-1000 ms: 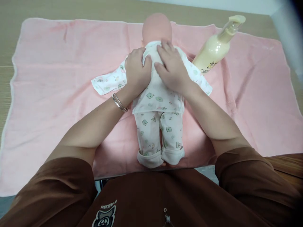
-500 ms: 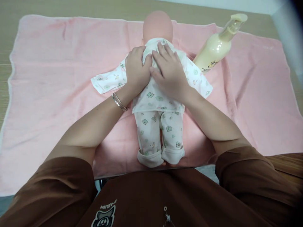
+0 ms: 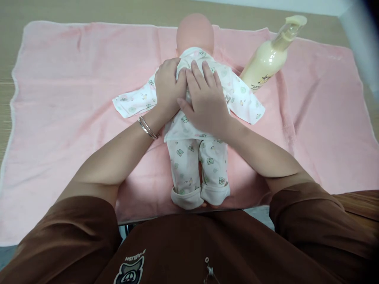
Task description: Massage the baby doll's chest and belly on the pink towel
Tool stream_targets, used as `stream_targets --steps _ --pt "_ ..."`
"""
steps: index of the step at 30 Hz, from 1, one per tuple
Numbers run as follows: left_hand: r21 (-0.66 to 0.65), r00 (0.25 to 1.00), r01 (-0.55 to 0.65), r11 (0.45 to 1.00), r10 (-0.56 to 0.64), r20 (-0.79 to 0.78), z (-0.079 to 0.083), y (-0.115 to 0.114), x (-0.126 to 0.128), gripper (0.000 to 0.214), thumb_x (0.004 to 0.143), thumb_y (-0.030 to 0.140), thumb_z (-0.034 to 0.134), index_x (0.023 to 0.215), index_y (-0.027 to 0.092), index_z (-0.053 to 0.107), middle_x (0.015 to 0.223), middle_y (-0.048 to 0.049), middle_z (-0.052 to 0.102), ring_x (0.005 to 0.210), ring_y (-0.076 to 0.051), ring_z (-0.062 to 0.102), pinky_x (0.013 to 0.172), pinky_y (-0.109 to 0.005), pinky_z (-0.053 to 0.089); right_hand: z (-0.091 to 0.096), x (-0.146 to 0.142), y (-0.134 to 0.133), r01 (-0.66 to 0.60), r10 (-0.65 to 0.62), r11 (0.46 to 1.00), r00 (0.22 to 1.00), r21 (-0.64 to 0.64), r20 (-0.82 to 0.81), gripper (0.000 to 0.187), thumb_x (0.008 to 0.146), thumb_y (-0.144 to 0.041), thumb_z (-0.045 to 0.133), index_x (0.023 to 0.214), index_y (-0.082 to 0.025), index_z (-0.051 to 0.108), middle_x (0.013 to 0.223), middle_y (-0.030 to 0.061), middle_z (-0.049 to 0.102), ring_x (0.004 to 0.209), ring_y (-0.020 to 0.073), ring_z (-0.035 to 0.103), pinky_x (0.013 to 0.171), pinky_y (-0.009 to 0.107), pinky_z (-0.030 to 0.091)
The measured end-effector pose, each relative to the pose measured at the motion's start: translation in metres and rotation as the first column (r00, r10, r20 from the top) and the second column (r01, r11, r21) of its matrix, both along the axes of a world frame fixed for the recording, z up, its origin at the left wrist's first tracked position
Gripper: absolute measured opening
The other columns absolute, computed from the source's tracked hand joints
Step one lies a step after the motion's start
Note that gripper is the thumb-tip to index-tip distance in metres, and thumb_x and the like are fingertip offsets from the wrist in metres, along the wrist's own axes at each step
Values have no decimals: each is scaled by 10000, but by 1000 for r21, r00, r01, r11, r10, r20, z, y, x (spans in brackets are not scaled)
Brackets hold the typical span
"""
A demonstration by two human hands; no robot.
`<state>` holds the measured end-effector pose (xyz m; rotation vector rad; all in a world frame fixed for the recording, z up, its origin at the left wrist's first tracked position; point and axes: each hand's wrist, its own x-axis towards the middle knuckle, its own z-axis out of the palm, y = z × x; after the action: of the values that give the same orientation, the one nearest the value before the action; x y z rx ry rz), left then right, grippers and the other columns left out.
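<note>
A baby doll (image 3: 195, 33) lies face down, its bald head toward the far side, dressed in a white printed top (image 3: 177, 128) and matching trousers (image 3: 185, 169) with turned-up cuffs. My left hand (image 3: 168, 85) grips the doll at its left shoulder and side, thumb on the back and fingertips curled out of sight. Flat on the middle of the back rests my right hand (image 3: 207, 98), fingers stretched and slightly spread, its thumb pointing toward my left hand. Both of the doll's sleeves spread outward; its face is hidden.
Under the doll is a pink towel (image 3: 74, 79) with a few creases, spread over a wooden surface (image 3: 118, 14). A pale yellow pump bottle (image 3: 268, 59) lies tilted beyond the right sleeve. My body is close against the near edge.
My right hand has slid down the doll's back toward me, and its thumb has dropped lower. My left hand stays at the shoulder.
</note>
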<state>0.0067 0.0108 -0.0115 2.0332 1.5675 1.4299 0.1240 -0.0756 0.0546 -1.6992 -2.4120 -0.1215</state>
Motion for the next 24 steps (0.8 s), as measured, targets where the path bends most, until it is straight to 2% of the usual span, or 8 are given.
stream_targets --steps 3,6,9,12,15,17,20,24 --pt "-12 999 1 1000 -1 -49 -2 2 1 153 948 115 467 989 239 546 1011 -8 598 986 -179 512 895 -372 411 -4 11 19 12 -12 1000 998 -11 -59 563 960 -465 203 1458 -217 290 1551 -59 184 1441 212 151 1205 426 186" --pt "-54 992 -54 997 47 -121 -1 5 2 214 934 133 494 1125 223 525 1109 -34 572 1057 -188 469 975 -381 368 -9 27 45 49 -52 999 987 -25 -154 569 953 -430 218 1461 -177 268 1541 -20 226 1425 180 196 1206 387 195" --pt "-135 974 -52 990 20 -226 11 -2 2 325 936 248 464 1260 244 492 1187 -73 543 1132 -240 447 1016 -406 342 -15 38 65 121 -137 989 965 -83 -224 600 913 -467 259 1434 -175 324 1502 15 313 1410 170 248 1202 361 215" --pt "-187 944 -13 982 -50 -327 30 -23 5 342 916 267 470 1254 247 522 1153 -114 538 1138 -296 460 1017 -426 346 -19 43 74 150 -179 980 953 -133 -245 611 892 -521 255 1420 -224 336 1494 -12 324 1413 155 241 1202 346 198" --pt "-92 862 21 996 -65 -503 46 -44 12 382 861 103 471 1241 106 511 1149 -168 515 1142 -323 452 1031 -442 364 -18 44 73 126 -154 984 958 -125 -244 652 919 -512 203 1448 -137 279 1521 25 276 1418 168 216 1199 342 168" --pt "-55 851 49 997 -71 -521 48 -47 14 324 832 42 471 1134 134 540 1086 -153 529 1089 -310 470 996 -434 395 -15 42 66 111 -135 987 963 -112 -233 654 947 -485 165 1450 -78 260 1522 68 272 1412 192 227 1196 348 166" --pt "-73 908 74 995 -97 -408 40 -31 10 262 825 23 460 924 258 520 960 -84 545 984 -275 495 901 -413 422 -9 33 47 92 -108 991 980 -101 -165 642 960 -437 189 1454 -31 252 1516 114 270 1414 239 228 1191 399 186" --pt "-155 941 7 988 -60 -334 23 0 1 170 891 128 441 791 260 481 841 -58 546 833 -225 476 794 -414 398 -1 19 19 48 -51 998 996 -44 -76 647 940 -405 247 1467 -31 261 1523 130 246 1424 282 201 1199 424 182"
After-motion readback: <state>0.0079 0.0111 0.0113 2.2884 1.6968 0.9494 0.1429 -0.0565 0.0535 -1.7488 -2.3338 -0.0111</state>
